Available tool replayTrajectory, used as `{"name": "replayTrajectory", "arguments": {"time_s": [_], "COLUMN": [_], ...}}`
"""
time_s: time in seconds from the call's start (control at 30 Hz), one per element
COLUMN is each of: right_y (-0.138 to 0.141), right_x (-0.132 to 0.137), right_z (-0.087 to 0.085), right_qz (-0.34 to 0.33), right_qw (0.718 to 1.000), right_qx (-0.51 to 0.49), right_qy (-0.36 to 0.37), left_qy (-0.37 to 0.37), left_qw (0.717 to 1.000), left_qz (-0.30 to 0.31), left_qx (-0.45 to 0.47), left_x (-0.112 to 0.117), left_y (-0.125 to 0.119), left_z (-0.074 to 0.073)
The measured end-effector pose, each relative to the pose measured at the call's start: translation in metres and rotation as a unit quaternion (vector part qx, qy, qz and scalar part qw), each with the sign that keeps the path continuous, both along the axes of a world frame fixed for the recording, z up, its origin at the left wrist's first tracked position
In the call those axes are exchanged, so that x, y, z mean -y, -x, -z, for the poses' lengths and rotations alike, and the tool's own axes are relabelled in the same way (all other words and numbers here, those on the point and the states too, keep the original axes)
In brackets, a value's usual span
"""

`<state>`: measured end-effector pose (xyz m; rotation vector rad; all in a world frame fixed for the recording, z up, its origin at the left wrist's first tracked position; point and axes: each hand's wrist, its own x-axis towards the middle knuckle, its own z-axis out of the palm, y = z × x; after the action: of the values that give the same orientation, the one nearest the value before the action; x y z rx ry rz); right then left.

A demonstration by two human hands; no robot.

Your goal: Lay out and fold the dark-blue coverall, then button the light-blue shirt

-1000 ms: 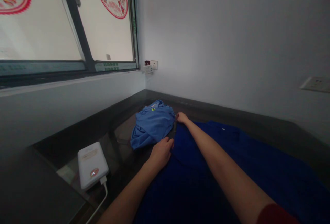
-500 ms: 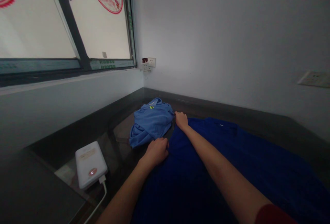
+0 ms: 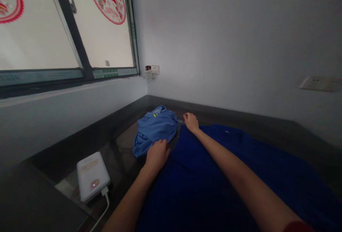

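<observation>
A dark blue garment [image 3: 213, 168], apparently a shirt with a small white tag at its collar, lies spread over the dark glossy tabletop. My left hand [image 3: 158, 154] is at its left edge, fingers loosely bent and the thumb apart from them, with no cloth visible in its grasp. Just past the garment's far left corner is my right hand [image 3: 191, 121], slightly raised, its fingers loosely curved and holding nothing that I can see. Beyond my left hand rests a bunched light blue garment [image 3: 157, 127] with a yellow-green mark.
A white power bank [image 3: 93, 177] with a white cable [image 3: 103, 214] plugged in sits on the table [image 3: 128, 109] at left. Pale walls with sockets [image 3: 152, 72] border the far side. Another socket plate [image 3: 319, 83] is at right, below which the table edge runs. A window [image 3: 104, 40] stands at left.
Both hands have come off the dark blue garment's edge and their fingers have loosened. My left hand has shifted slightly left; my right hand has moved slightly right. The view has tilted a little upward.
</observation>
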<state>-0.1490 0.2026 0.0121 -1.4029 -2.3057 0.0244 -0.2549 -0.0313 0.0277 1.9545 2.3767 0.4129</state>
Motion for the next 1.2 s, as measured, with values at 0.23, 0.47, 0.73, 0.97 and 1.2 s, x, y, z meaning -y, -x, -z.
{"name": "replayTrajectory", "arguments": {"time_s": [0.23,0.47,0.73,0.97,1.2], "right_y": [-0.025,-0.023,-0.029,-0.029,-0.039], "right_x": [0.055,0.082,0.083,0.083,0.081], "right_z": [0.022,0.046,0.044,0.043,0.036], "right_qz": [-0.152,-0.164,-0.155,-0.152,-0.196], "right_qw": [0.986,0.978,0.978,0.977,0.973], "right_qx": [0.051,0.081,0.066,0.066,-0.009], "right_qy": [0.048,0.096,0.121,0.138,0.124], "left_qy": [-0.052,0.04,0.004,-0.013,-0.022], "left_qw": [0.982,0.978,0.98,0.982,0.982], "left_qz": [0.183,0.198,0.178,0.17,0.169], "left_qx": [0.012,-0.059,-0.088,-0.078,-0.085], "left_x": [0.002,0.009,0.01,0.017,0.018], "left_y": [-0.037,-0.039,-0.039,-0.04,-0.039], "left_z": [0.018,0.056,0.064,0.058,0.059]}}
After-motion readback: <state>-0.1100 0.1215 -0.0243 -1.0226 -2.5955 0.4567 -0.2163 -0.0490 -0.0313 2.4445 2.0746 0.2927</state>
